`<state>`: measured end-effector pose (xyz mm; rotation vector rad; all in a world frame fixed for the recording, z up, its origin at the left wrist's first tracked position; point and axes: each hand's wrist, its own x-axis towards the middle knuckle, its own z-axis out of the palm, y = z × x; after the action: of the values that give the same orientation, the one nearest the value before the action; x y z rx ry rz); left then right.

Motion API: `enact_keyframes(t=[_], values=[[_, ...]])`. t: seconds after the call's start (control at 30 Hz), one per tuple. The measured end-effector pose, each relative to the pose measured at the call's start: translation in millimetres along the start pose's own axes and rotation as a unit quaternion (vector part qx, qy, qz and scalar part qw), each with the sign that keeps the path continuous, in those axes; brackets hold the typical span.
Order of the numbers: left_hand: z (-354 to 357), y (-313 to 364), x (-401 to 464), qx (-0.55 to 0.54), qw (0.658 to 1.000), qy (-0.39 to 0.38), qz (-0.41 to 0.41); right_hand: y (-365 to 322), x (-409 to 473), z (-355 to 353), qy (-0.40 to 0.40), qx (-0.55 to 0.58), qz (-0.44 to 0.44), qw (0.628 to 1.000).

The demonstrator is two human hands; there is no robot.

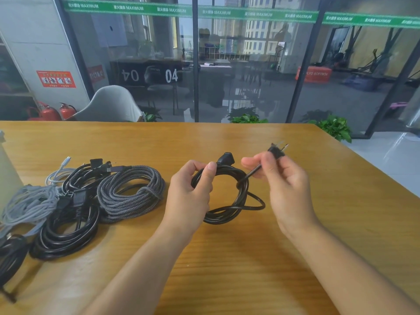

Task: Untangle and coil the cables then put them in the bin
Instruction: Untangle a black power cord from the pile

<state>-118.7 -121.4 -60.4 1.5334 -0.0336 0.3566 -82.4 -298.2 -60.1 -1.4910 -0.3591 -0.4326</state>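
A glass-walled office is seen behind, and in front of it a wooden tabletop (227,258) on which the work is laid out. Over the middle of it a black power cable (229,196) is held up in a loose coil. The upper left arc of the coil is gripped by the left hand (193,189), thumb pressed over the strands, with the socket end (226,158) poking up just beyond the fingers. The free tail is pinched by the right hand (279,178) just below the pronged plug (277,150), and a turn of it is seen wrapped round the right side of the coil. This cable is judged light but springy: the rubbery jacket will want to open out again, so the bundle is best kept clamped where the strands cross while the tail is tucked. The plug body offers the firmest hold; the prongs are best avoided. To the left, resting on the wood, a grey braided cable (131,194) lies coiled, likely softer and less slippery. Beside it other black cables (66,233) and pale grey cables (29,205) are heaped together, partly overlapping. No bin can be made out with any certainty.
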Motion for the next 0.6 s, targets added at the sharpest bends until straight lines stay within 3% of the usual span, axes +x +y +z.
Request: enact_keyframes(t=[0.07,0.2,0.47,0.6], values=[[1,-1,0,0.015,1.000,-0.007,0.009,-6,5,-2,0.014,0.112,0.066,0.991],[3,-4,-3,0.052,0.998,-0.039,0.017,-14,18,-14,0.100,0.316,0.185,0.925],[21,6,-11,0.021,0.993,-0.119,0.003,-25,45,-66,0.271,0.280,0.163,0.906],[17,3,-13,0.019,0.994,-0.108,-0.023,-17,44,-65,0.205,0.212,0.174,0.940]])
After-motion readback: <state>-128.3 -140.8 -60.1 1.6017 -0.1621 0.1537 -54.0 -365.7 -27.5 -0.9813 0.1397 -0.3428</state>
